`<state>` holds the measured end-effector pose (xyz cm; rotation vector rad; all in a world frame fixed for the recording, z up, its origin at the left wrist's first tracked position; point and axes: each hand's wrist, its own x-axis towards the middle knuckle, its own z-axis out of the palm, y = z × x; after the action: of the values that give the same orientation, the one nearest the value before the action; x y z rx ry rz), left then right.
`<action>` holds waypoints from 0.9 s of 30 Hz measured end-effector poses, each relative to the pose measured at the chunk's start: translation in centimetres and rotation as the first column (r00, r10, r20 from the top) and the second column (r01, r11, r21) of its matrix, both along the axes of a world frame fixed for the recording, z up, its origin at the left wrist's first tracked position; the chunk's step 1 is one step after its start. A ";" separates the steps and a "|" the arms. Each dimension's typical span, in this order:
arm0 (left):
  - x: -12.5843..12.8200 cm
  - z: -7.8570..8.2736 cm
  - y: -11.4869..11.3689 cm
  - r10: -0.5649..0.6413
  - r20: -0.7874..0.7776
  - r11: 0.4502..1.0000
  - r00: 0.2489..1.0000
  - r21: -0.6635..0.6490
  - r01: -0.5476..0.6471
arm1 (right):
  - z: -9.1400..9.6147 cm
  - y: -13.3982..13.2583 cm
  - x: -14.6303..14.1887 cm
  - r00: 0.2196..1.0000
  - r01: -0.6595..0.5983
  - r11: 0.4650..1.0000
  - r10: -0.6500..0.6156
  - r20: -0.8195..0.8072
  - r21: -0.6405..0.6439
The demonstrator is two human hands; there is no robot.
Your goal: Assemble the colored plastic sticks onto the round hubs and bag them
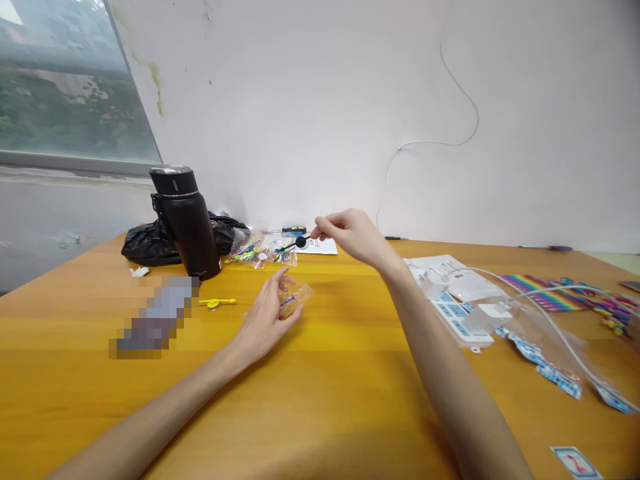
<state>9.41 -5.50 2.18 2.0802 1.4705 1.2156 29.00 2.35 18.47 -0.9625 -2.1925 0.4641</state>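
Note:
My left hand (270,313) rests on the wooden table (320,373) and its fingers hold a small clear plastic bag (295,299) with coloured bits inside. My right hand (350,235) is raised above the table farther back, pinching a thin black piece with a round head (298,243). Just beyond it lies a clear bag of several colourful small parts (255,252). A yellow stick-shaped part (218,303) lies on the table to the left of my left hand.
A black flask (186,221) stands at the back left in front of a black bag (150,243). A screwdriver (293,231) and white paper (320,247) lie by the wall. Clear packets, blue-white cards (457,320), a rainbow strip (550,293) and a white cable (550,320) fill the right.

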 end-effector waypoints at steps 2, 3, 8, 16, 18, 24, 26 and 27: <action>0.0 0.1 0.0 -0.005 0.048 1.000 0.999 0.025 0.004 | 1.0 -0.4 1.3 1.000 0.020 1.000 -0.020 0.017 -0.013; 0.1 0.2 0.0 -0.008 0.065 0.999 0.998 0.035 0.005 | 1.4 -0.5 1.9 0.999 0.025 1.000 -0.024 0.039 -0.018; 0.4 0.7 -0.3 -0.008 0.117 0.998 0.993 0.065 0.001 | 1.4 -0.8 2.4 0.983 -0.033 0.996 0.048 0.176 -0.086; 0.3 0.5 -0.2 -0.013 0.115 0.997 0.993 0.077 0.004 | -3.0 -0.4 -2.7 0.802 -0.419 0.830 0.528 0.279 -0.367; 0.3 0.6 -0.2 -0.013 0.111 0.996 0.994 0.084 0.004 | -3.2 -0.3 -2.9 0.779 -0.437 0.816 0.554 0.295 -0.379; 0.5 0.9 -0.5 -0.010 0.004 0.997 1.000 0.074 0.009 | -2.3 -0.3 -1.8 0.905 -0.363 0.907 0.398 0.150 -0.215; 0.5 0.8 -0.6 -0.017 -0.080 0.998 0.997 0.066 0.022 | -2.7 -0.6 -2.4 0.931 -0.315 0.939 0.334 0.144 -0.138; 0.5 0.7 -0.7 -0.013 -0.124 0.998 0.992 0.059 0.020 | -3.1 -0.8 -3.0 0.935 -0.304 0.947 0.317 0.157 -0.103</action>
<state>9.93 -6.19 2.91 2.2397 1.4834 1.1569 25.96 1.56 15.39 -0.7173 -2.5148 0.6372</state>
